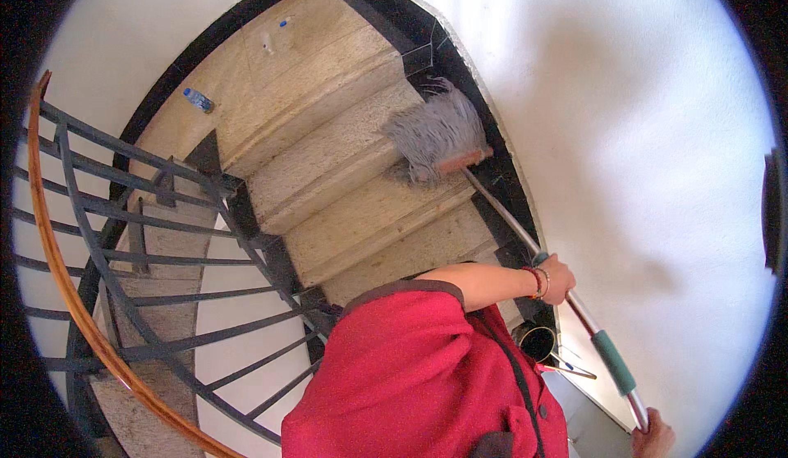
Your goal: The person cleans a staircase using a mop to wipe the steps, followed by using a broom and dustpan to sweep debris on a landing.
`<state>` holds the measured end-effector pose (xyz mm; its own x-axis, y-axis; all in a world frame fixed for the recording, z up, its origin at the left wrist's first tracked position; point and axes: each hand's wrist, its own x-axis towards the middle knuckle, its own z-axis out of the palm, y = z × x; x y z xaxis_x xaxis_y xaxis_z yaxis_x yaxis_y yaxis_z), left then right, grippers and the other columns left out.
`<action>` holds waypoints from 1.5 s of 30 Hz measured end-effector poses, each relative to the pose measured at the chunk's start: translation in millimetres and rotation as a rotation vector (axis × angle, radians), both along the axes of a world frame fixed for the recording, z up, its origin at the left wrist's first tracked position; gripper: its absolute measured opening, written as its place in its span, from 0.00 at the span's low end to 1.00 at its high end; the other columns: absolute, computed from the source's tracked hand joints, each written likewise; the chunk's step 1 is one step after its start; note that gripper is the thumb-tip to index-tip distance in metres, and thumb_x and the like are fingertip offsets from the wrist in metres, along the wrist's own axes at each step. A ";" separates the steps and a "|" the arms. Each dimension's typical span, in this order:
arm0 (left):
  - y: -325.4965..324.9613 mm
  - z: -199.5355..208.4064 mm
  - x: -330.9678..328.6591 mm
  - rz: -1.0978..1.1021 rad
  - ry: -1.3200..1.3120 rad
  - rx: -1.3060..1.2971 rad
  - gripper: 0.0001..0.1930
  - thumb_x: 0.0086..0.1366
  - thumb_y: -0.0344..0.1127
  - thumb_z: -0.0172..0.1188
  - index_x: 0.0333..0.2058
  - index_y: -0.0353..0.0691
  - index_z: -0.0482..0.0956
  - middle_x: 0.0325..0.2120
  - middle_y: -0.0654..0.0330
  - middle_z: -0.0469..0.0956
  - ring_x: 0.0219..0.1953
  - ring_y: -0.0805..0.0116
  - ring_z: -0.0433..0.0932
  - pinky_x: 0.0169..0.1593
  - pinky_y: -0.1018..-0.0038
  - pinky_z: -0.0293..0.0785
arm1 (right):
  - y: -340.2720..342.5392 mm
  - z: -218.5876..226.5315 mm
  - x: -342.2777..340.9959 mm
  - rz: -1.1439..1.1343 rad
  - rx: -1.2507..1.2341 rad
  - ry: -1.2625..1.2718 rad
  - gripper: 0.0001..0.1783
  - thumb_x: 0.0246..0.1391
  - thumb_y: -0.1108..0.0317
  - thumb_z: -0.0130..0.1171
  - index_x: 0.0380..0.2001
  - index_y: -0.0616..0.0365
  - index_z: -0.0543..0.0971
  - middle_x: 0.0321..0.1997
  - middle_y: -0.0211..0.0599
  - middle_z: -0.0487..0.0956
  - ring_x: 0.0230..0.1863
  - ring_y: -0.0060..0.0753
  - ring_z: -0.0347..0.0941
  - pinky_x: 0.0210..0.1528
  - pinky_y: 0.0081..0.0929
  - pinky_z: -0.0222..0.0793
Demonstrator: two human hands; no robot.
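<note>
A mop with a grey string head [439, 134], an orange-red holder and a long metal handle reaches down over the stone steps [328, 150]. Its strands spread across the right side of the steps, against the black skirting by the wall. My left hand [559, 280], with bracelets at the wrist, is wrapped round the middle of the handle. Lower down, past the green grip sleeve [612, 361], my right hand [652, 437] closes round the handle's end; the frame's edge cuts off that arm.
A curved railing of dark bars with a wooden handrail [69, 298] borders the left side. A plastic bottle [199, 100] lies on the landing, with a small white item [268, 43] farther off. A round dark-mouthed container [538, 342] stands beside me, near the white wall [640, 171].
</note>
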<state>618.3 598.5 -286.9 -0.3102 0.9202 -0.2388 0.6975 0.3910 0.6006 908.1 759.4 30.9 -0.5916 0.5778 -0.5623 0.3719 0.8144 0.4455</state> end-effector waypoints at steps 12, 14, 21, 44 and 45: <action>-65.4 -100.8 -48.7 0.110 0.015 0.037 0.11 0.48 0.38 0.59 0.32 0.46 0.83 0.35 0.55 0.80 0.39 0.58 0.77 0.51 0.62 0.63 | -67.2 -103.0 -36.8 0.306 0.191 0.200 0.20 0.42 0.65 0.58 0.43 0.45 0.76 0.22 0.42 0.77 0.23 0.49 0.73 0.26 0.45 0.68; -90.6 -103.9 -57.4 0.238 0.027 0.067 0.11 0.50 0.40 0.60 0.32 0.46 0.83 0.36 0.54 0.80 0.40 0.58 0.77 0.51 0.62 0.63 | -68.9 -104.3 -39.4 0.438 0.173 0.380 0.24 0.32 0.74 0.59 0.40 0.50 0.76 0.18 0.46 0.73 0.22 0.53 0.71 0.26 0.46 0.66; -164.1 -59.7 -9.7 0.627 -0.048 0.370 0.13 0.54 0.44 0.60 0.33 0.43 0.81 0.34 0.53 0.80 0.44 0.56 0.75 0.50 0.58 0.63 | -24.2 16.1 -117.8 0.937 0.254 0.436 0.23 0.32 0.76 0.64 0.39 0.50 0.77 0.19 0.39 0.76 0.19 0.39 0.67 0.24 0.34 0.65; -384.1 -150.6 135.7 0.923 0.019 0.172 0.07 0.50 0.36 0.60 0.27 0.42 0.74 0.23 0.51 0.77 0.29 0.47 0.76 0.34 0.54 0.68 | -182.5 -139.3 -134.6 1.111 -0.038 0.469 0.09 0.43 0.72 0.59 0.30 0.51 0.73 0.21 0.35 0.70 0.25 0.42 0.68 0.29 0.38 0.63; -367.8 -137.4 126.6 0.901 0.006 0.152 0.09 0.50 0.36 0.60 0.29 0.42 0.73 0.23 0.51 0.77 0.30 0.48 0.76 0.35 0.55 0.67 | -163.6 -131.9 -124.7 1.045 -0.029 0.457 0.09 0.43 0.72 0.58 0.31 0.52 0.73 0.21 0.36 0.70 0.26 0.43 0.68 0.29 0.38 0.63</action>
<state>744.9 230.7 -424.2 -0.9275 0.3501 -0.1308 0.1695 0.7059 0.6877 783.4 595.8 -101.0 -0.9284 -0.3273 -0.1758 -0.3714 0.8290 0.4181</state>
